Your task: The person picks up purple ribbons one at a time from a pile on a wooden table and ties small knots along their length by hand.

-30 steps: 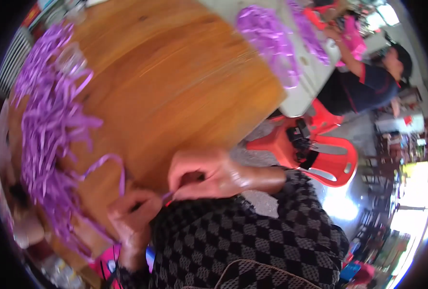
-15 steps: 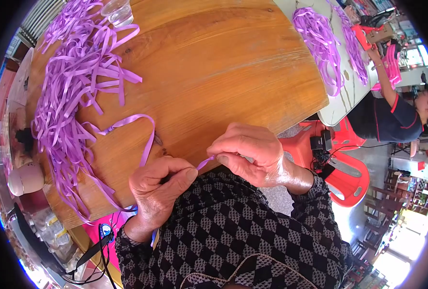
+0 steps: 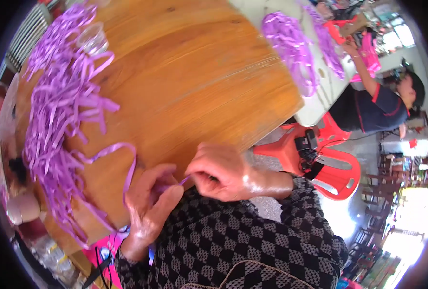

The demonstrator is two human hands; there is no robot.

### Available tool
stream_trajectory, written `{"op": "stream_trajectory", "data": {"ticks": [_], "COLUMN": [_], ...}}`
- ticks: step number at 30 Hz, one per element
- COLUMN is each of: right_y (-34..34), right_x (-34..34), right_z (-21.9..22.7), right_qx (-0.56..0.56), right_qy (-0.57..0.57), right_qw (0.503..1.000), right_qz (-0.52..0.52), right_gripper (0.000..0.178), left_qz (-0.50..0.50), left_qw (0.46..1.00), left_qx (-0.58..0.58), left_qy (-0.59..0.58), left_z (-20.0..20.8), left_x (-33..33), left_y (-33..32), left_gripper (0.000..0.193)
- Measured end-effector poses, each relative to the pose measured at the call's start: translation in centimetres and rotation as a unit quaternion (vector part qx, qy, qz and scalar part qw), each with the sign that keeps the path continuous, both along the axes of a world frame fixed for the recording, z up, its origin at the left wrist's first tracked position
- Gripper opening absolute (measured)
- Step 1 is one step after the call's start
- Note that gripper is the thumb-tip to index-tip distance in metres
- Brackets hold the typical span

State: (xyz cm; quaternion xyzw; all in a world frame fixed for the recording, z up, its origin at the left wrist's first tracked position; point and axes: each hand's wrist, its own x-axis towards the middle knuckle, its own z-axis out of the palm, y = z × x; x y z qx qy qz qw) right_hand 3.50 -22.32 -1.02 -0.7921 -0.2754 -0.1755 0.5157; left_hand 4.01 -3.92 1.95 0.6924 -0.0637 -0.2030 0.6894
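Observation:
A single purple ribbon (image 3: 131, 168) loops off the big heap of purple ribbons (image 3: 60, 115) on the left of the wooden table and runs into my left hand (image 3: 152, 204). My left hand pinches it between thumb and fingers. Just to the right, my right hand (image 3: 220, 172), slightly blurred, is closed on the same ribbon. A short stretch of ribbon shows between the two hands, which are close together over my lap at the table's near edge. The fingertips of the right hand are partly hidden.
A clear plastic cup (image 3: 92, 39) stands beside the heap on the wooden table (image 3: 185, 72). More purple ribbons (image 3: 291, 50) lie on a white table (image 3: 252, 9) at the right. Red plastic stools (image 3: 337, 173) stand below it, and a person in dark clothes (image 3: 373, 108) works there.
The view has shifted, so the table and stools appear further left. My right hand has turned and come nearer to my left, with less ribbon between them.

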Motion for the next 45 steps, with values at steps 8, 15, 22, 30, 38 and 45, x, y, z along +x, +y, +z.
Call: {"op": "stream_trajectory", "data": {"ticks": [8, 15, 22, 30, 38, 45], "right_y": [0.7, 0.7, 0.4, 0.1, 0.5, 0.7], "right_x": [-0.7, -1.4, -1.1, -2.2, -2.6, -3.2], "right_z": [0.9, 0.3, 0.6, 0.2, 0.8, 0.7], "right_qx": [-0.017, -0.009, 0.025, 0.103, 0.308, 0.266], "right_qy": [-0.059, -0.081, -0.037, 0.212, 0.486, 0.455], "right_qw": [0.998, 0.996, 0.998, 0.961, 0.797, 0.836], "right_qz": [-0.015, 0.022, 0.053, 0.143, 0.181, 0.154], "right_gripper": [0.023, 0.019, 0.020, 0.016, 0.007, 0.011], "left_qz": [0.013, -0.007, -0.038, -0.075, -0.071, -0.014], "left_qw": [0.997, 0.994, 0.997, 0.993, 0.994, 0.997], "left_qx": [-0.022, -0.034, 0.011, 0.092, 0.027, 0.048], "left_qy": [0.069, 0.108, 0.073, -0.025, -0.077, -0.066], "left_z": [-0.9, -0.2, -0.6, 3.0, -0.2, -0.4], "left_x": [-0.6, -0.7, -1.0, -1.7, -1.7, -2.3], "left_y": [0.1, 0.1, 0.3, -1.2, 0.7, 0.8], "left_gripper": [0.004, 0.007, 0.006, 0.004, 0.014, 0.009]}}
